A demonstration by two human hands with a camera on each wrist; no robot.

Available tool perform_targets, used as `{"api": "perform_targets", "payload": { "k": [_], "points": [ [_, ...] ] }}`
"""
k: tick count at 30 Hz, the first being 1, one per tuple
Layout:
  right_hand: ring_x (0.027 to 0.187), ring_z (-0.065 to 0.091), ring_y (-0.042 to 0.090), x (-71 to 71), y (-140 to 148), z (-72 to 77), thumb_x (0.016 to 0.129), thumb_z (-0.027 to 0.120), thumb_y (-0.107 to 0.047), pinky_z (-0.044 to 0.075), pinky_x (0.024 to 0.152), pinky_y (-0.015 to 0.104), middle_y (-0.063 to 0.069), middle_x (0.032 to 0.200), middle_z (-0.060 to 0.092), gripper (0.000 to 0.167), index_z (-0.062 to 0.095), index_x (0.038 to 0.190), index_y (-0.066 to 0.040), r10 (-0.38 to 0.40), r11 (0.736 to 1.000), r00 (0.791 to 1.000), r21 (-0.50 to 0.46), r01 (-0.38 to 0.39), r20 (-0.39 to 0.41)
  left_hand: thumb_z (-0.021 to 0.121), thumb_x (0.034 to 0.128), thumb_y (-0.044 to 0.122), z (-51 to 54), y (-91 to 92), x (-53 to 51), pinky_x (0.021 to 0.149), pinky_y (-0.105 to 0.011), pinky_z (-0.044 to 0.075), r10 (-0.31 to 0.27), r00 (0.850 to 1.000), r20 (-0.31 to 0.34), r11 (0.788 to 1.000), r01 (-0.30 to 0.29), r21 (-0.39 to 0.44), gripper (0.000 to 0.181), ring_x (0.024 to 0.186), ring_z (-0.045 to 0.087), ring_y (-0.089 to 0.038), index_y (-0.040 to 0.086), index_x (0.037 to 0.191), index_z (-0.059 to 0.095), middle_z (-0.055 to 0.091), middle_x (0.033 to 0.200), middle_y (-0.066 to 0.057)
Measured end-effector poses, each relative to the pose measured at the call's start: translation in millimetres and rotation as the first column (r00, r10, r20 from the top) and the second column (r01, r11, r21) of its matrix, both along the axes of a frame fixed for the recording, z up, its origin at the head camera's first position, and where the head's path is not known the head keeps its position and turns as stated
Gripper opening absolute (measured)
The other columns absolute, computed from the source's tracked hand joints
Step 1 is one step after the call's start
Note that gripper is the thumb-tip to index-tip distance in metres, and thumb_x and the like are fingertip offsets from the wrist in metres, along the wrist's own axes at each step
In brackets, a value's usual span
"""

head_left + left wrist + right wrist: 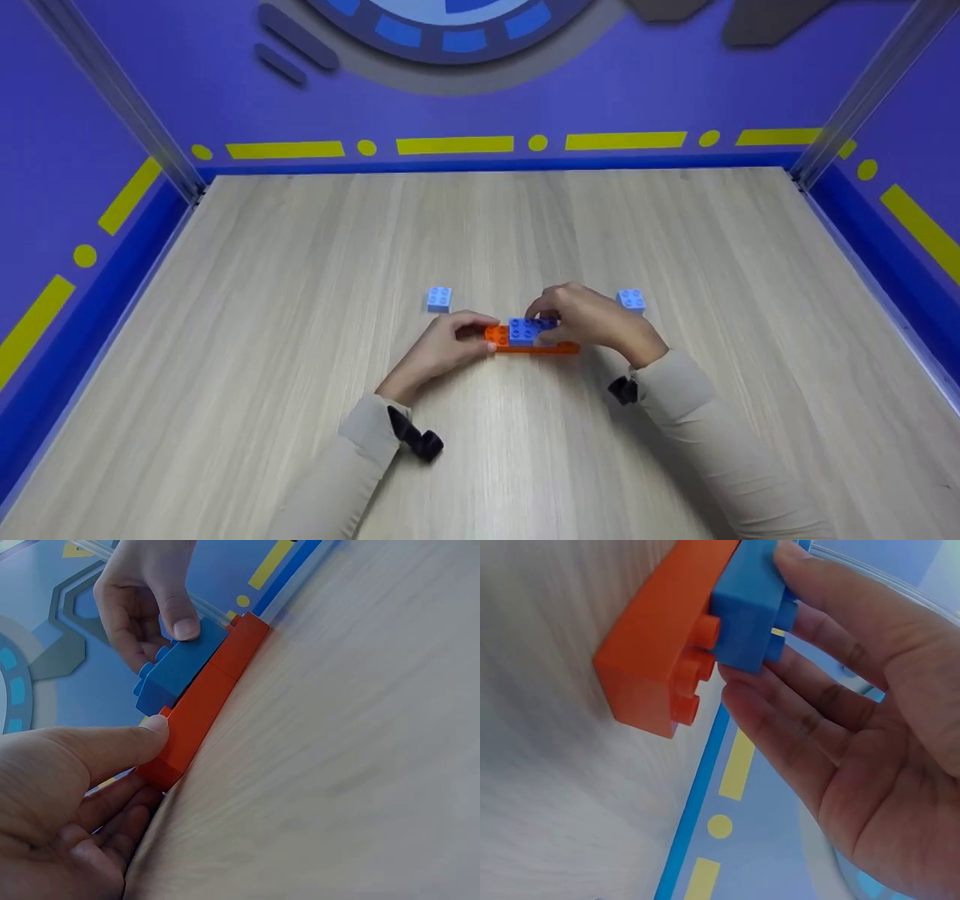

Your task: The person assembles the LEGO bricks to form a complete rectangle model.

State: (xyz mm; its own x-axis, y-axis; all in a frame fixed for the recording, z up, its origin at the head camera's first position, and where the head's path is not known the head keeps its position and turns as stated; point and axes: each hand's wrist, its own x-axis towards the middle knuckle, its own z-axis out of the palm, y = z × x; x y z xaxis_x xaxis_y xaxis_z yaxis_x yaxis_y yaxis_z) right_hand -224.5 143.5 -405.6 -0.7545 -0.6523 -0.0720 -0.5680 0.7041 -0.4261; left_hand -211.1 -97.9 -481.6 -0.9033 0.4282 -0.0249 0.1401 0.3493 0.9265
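Observation:
A row of orange bricks (pixel 497 336) lies on the table, with a seam between two bricks visible in the left wrist view. On its studs sits a blue brick (pixel 180 669), slightly tilted with a thin dark gap under part of it. The left hand (pixel 444 346) pinches the left end of the orange row (pixel 196 712) between thumb and fingers. The right hand (pixel 855 705) pinches the blue brick (pixel 748 607) between thumb and fingers. Orange studs show uncovered at both ends of the row.
Two light blue square bricks stand on the table (pixel 300 247) behind the hands, one at the left (pixel 439 299) and one at the right (pixel 631 300), close behind the right hand. Blue-purple walls with yellow marks enclose the table's back and sides.

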Motion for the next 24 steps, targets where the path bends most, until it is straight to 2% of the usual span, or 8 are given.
{"api": "perform_targets", "payload": {
  "k": [8,24],
  "points": [
    [0.083,0.061,0.017,1.0,-0.5,-0.6,0.081,0.077,-0.015,0.055,0.077,0.034,0.008,0.094,0.069,0.030,0.073,0.110,-0.006,0.024,0.999,0.998,0.039,-0.022,-0.050,0.073,0.0847,0.017,1.7,0.1,-1.6,0.105,-0.041,0.042,0.003,1.000,-0.010,1.000,-0.004,-0.024,0.036,0.120,0.055,-0.024,0.013,0.120,0.067,0.063,0.125,-0.007],
    [0.090,0.065,0.019,-1.2,4.0,-5.8,0.081,0.076,-0.015,0.056,0.081,0.035,0.009,0.098,0.070,0.031,0.072,0.111,-0.005,0.017,1.000,1.000,-0.009,-0.017,-0.015,0.074,0.0842,0.020,1.3,0.8,-1.4,0.107,-0.042,0.040,0.003,1.000,-0.024,1.000,-0.004,-0.030,0.036,0.121,0.055,-0.024,0.013,0.119,0.068,0.063,0.126,-0.007]
  ]
}}
